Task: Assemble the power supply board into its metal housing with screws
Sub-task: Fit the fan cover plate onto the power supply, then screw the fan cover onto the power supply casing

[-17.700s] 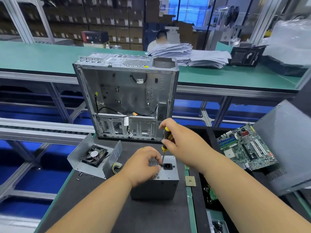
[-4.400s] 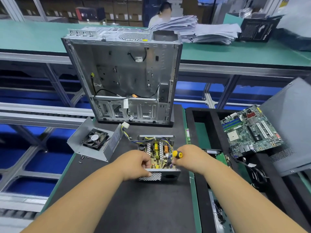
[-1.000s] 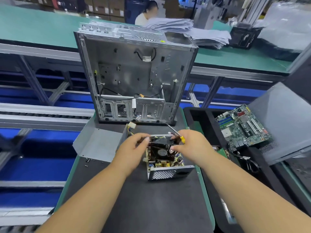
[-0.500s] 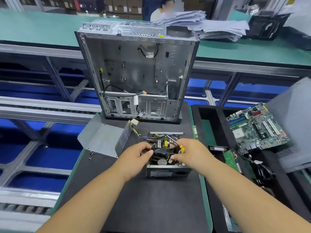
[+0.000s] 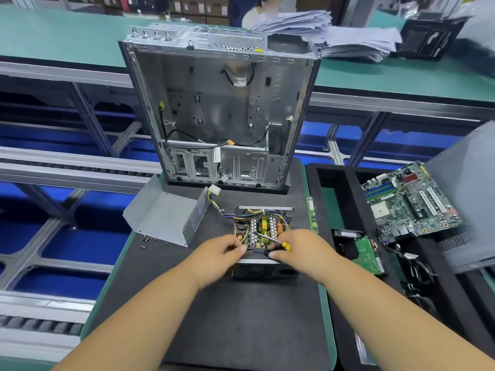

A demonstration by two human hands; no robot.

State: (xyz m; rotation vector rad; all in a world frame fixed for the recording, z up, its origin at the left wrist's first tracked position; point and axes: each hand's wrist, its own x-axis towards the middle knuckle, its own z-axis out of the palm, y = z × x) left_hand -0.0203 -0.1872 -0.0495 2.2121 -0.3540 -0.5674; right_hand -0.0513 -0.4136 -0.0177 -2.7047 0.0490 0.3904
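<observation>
The open metal power supply housing point(image 5: 263, 270) sits on the black mat, with the power supply board point(image 5: 263, 226) lying inside it. A black fan point(image 5: 259, 252) stands edge-on against the housing's near wall. My left hand point(image 5: 221, 254) pinches the fan's left end. My right hand point(image 5: 298, 249) grips a yellow-handled screwdriver point(image 5: 286, 246), its shaft pointing left over the board, and its fingertips touch the fan's right end. A bundle of coloured wires point(image 5: 218, 207) runs from the board to a white plug.
The housing's bent metal cover point(image 5: 163, 214) lies to the left, with small loose screws point(image 5: 146, 240) near its front corner. An open computer case point(image 5: 222, 103) stands behind. A black tray point(image 5: 337, 188) on the right holds a motherboard point(image 5: 407, 202) and other parts.
The fan, held over the board one second ago, has come down to the housing's near wall, so the board shows. Both hands moved toward me with it.
</observation>
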